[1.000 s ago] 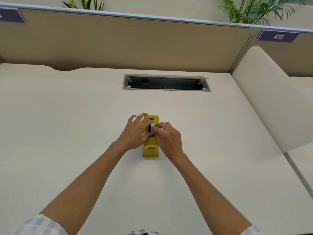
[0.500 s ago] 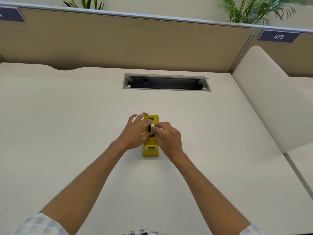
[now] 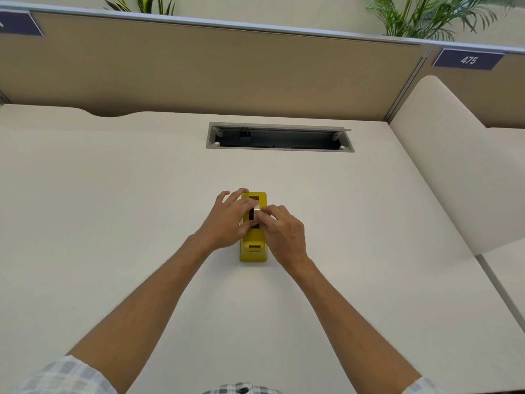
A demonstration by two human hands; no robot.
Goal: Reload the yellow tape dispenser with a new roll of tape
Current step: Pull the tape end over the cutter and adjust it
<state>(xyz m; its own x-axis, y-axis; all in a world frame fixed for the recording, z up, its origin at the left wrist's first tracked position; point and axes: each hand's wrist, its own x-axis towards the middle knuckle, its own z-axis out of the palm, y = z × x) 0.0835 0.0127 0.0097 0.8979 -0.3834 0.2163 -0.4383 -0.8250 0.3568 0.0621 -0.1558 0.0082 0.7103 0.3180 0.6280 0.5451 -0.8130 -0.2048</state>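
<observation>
The yellow tape dispenser (image 3: 253, 250) stands on the pale desk (image 3: 113, 223), its cutter end towards me. A roll of tape (image 3: 256, 208) sits in its slot, mostly hidden by my fingers. My left hand (image 3: 228, 221) grips the dispenser's left side, thumb on the roll. My right hand (image 3: 282, 234) comes in from the right and pinches the roll's top with thumb and forefinger.
An open grey cable trough (image 3: 279, 137) is set into the desk beyond the dispenser. A tan partition (image 3: 213, 69) closes the back. A cream side panel (image 3: 451, 177) stands on the right. Plants (image 3: 426, 15) rise behind the partition.
Both hands have stayed on the dispenser and roll; only small finger shifts at the roll's top are visible.
</observation>
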